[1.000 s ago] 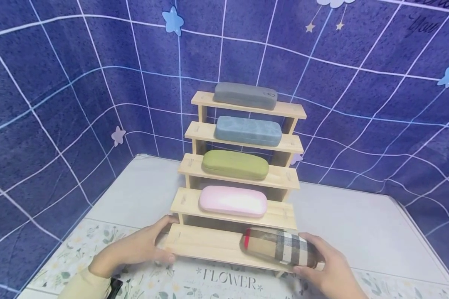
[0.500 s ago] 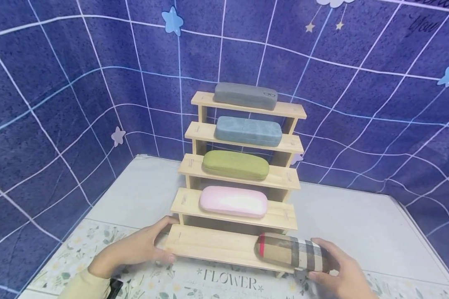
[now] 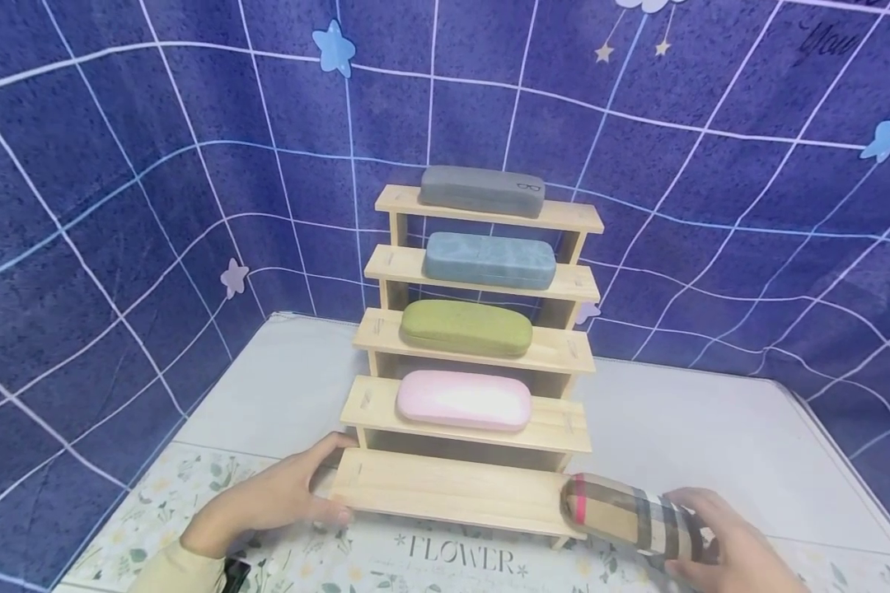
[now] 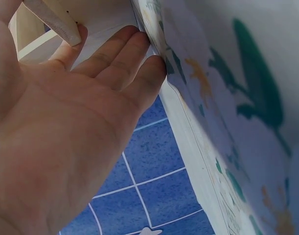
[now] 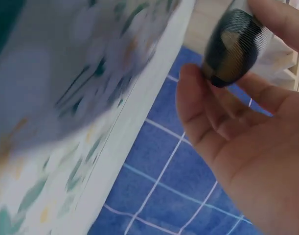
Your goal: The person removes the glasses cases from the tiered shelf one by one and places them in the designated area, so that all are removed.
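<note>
My right hand (image 3: 727, 539) grips the right end of a plaid glasses case (image 3: 615, 511), beige, black and white with a red stripe. The case's other end is at the right end of the bottom step of a wooden stepped rack (image 3: 445, 490). In the right wrist view, thumb and fingers pinch the dark rounded end of the case (image 5: 235, 46). My left hand (image 3: 274, 498) holds the left end of that step, thumb at the front and index finger behind. The left wrist view shows a finger touching the board's edge (image 4: 61, 24), other fingers extended by the tabletop.
Higher steps bear a pink case (image 3: 463, 400), a green case (image 3: 466, 327), a blue case (image 3: 489, 260) and a grey case (image 3: 482, 191). A flower-patterned cloth (image 3: 156, 506) lies along the table front. A blue grid curtain (image 3: 267, 107) hangs behind.
My right hand has moved right with the plaid glasses case, drawing it along and mostly off the bottom step. The left hand stays at the rack's left end. The head view has shifted slightly.
</note>
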The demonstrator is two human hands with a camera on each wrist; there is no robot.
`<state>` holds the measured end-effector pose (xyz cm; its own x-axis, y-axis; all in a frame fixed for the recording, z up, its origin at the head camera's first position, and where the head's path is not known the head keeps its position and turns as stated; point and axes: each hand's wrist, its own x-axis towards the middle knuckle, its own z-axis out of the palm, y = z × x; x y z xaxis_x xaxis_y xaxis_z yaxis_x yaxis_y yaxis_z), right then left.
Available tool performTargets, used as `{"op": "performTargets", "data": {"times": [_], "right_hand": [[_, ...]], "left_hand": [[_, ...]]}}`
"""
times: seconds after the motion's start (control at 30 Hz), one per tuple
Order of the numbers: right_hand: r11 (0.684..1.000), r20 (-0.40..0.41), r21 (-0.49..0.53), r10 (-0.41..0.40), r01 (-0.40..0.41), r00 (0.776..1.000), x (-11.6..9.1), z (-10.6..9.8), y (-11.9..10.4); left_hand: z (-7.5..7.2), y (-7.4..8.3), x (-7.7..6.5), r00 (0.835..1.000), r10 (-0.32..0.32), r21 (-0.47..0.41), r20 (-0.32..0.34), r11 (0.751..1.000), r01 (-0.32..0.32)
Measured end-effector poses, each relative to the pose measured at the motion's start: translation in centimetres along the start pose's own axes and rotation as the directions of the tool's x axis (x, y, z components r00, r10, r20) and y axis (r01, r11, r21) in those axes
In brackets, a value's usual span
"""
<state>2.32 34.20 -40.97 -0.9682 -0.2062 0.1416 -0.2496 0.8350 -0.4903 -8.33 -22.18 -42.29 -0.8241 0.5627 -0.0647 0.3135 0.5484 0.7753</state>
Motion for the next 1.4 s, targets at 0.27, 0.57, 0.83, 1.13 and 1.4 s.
{"op": "performTargets", "data": {"times": [0.27,0.57,0.83,1.13,1.4], "right_hand": [[0.991,0.004,-0.135,0.007,-0.006,1.0,-1.3,-0.7,2.8],[0.966,0.173,-0.187,0.212,-0.179,0.962,-1.8,-1.2,3.8],[0.963,0.167,-0.221,0.193,-0.154,0.967,-1.8,-1.2,4.0],[0.946,-0.063,-0.286,-0.181,0.156,0.981,-1.6,-1.1,2.7],[0.949,-0.234,-0.186,-0.296,0.256,0.926,3.4,-3.7,-6.8]], "left_hand": [[0.0,0.1,0.0,1.0,-0.008,0.019,-0.008,1.0,0.008],[0.0,0.0,-0.4,1.0,-0.009,0.008,-0.015,1.0,0.009],[-0.1,0.2,-0.4,1.0,-0.01,0.002,-0.007,1.0,0.01],[-0.3,0.1,-0.1,0.999,0.036,-0.007,0.012,0.999,-0.036],[-0.2,0.0,-0.1,0.999,0.041,-0.033,0.014,0.999,-0.041]]}}
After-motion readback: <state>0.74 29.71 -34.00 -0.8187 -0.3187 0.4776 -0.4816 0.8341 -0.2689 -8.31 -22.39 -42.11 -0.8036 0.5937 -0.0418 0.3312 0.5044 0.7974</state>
